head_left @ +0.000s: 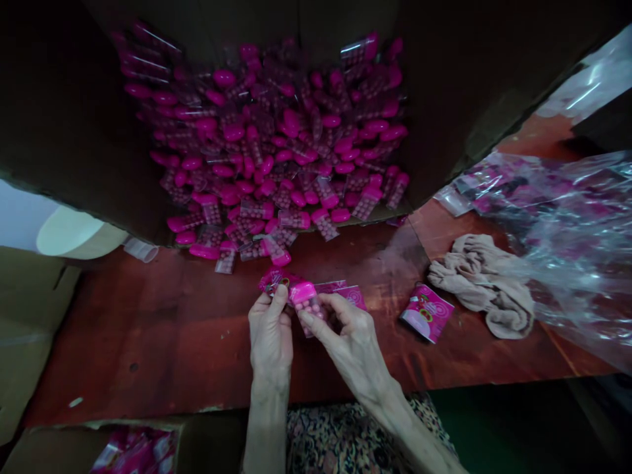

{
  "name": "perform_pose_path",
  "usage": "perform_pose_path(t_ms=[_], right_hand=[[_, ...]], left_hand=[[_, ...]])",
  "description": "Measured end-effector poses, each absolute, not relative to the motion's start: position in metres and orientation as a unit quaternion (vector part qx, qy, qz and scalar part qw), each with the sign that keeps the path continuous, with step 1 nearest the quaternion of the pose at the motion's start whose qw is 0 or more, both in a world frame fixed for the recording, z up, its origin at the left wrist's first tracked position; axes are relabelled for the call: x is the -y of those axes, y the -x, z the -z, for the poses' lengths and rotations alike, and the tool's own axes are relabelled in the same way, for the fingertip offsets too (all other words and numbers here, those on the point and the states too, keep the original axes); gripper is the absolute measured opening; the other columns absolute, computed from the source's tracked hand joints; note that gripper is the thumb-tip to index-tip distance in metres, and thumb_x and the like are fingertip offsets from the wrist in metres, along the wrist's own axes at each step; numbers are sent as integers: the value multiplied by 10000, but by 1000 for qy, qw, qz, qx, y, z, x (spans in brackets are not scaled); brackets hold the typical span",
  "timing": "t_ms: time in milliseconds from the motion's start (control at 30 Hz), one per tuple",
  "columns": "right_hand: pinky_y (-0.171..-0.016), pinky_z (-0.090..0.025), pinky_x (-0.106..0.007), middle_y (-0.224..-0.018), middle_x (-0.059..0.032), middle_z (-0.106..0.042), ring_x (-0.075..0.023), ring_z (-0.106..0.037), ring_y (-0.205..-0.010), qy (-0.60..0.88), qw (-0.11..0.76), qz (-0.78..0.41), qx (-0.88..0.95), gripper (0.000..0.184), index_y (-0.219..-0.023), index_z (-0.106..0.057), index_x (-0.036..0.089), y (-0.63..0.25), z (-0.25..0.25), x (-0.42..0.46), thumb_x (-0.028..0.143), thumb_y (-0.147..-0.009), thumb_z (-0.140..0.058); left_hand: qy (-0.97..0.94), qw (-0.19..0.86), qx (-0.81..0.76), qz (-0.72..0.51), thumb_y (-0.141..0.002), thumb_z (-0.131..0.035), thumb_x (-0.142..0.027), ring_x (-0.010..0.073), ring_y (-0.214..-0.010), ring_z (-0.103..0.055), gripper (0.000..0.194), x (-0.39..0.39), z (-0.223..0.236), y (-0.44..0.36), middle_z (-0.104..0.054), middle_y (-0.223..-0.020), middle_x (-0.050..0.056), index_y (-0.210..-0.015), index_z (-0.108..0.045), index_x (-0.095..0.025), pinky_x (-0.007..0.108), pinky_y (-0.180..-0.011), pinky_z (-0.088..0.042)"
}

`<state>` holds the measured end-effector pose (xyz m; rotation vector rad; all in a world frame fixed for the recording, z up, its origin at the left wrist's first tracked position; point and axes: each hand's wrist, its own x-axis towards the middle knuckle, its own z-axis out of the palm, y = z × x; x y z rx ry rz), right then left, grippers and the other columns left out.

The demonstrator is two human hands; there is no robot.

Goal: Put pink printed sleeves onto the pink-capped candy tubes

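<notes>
Between my hands, above the red table (197, 329), is a small clear container of pink balls with a bright pink cap (303, 293). My right hand (345, 329) pinches its clear body between thumb and fingers. In my left hand (272, 329), thumb and fingers close on a pink printed sleeve (271, 280) beside the cap. More pink printed sleeves (354, 296) lie on the table just behind my right hand. A large heap of similar pink-capped containers (276, 164) spills out of a big cardboard box (444, 85) in front of me.
To the right are a pink printed sleeve stack (428, 313), a crumpled beige cloth (481, 283) and a clear plastic bag (567, 230) with pink items. At left stand a white bowl (74, 234) and a clear cup (141, 250). A carton (180, 447) with pink packets sits below the table's front edge.
</notes>
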<state>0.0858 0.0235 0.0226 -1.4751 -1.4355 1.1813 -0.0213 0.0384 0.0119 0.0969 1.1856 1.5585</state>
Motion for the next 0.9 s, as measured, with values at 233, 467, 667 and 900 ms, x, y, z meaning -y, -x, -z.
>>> perform_pose_path(t_ms=[233, 467, 667, 900], right_hand=[[-610, -470, -265, -658, 1, -640, -134, -582, -598, 463, 385, -675, 427, 211, -889, -653, 170, -94, -15, -27, 346, -774, -636], [-603, -434, -263, -716, -10, -588, -141, -533, -647, 519, 397, -514, 555, 190, -908, -666, 165, -99, -11, -28, 300, -778, -637], [-592, -422, -250, -724, -8, -568, -141, -527, -661, 520, 404, -457, 598, 178, -898, -684, 178, -103, -8, -29, 313, -796, -626], [-632, -487, -280, -766, -4, -631, -140, -572, -657, 448, 419, -662, 430, 236, -955, -686, 206, -105, 0, -28, 319, -748, -674]], left_hand=[[-53, 576, -494, -649, -516, -818, -269, 84, -489, -562, 241, -38, -11, 21, -656, -570, -5, -607, -646, -126, 200, -519, -462], [-72, 592, -491, -635, -540, -811, -230, 92, -567, -610, 216, -39, -8, 19, -697, -650, 6, -682, -679, -134, 222, -645, -499], [-79, 596, -495, -628, -532, -815, -293, 117, -528, -605, 239, -38, -5, 17, -685, -601, 22, -622, -668, -127, 285, -674, -514], [-126, 634, -469, -602, -554, -783, -424, 206, -660, -646, 341, -33, -9, 16, -698, -636, 73, -696, -711, -123, 348, -718, -497]])
